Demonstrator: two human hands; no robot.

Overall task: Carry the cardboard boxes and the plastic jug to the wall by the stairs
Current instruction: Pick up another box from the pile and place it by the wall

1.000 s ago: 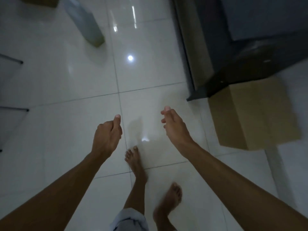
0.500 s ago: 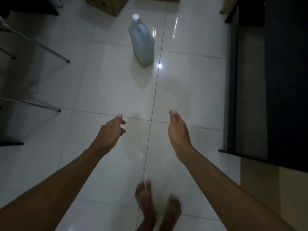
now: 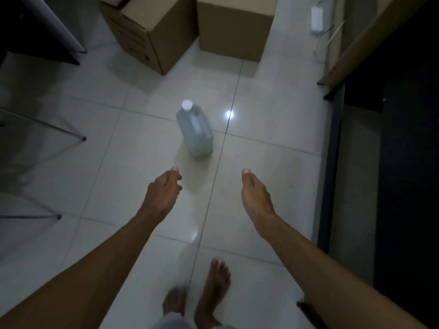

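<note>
Head view: a person's left hand (image 3: pixel 164 194) and right hand (image 3: pixel 255 193), each grip loose and holding nothing, reach toward an upright translucent plastic jug with a white cap (image 3: pixel 195 131) on the glossy tiled floor (image 3: pixel 273 162). Best taken by its moulded handle. Two brown cardboard boxes (image 3: pixel 234 24) stand beyond.

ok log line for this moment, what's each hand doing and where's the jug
left hand: open, empty | right hand: open, empty | jug: upright on floor, ahead of hands, untouched | two boxes: on floor beyond jug
</note>
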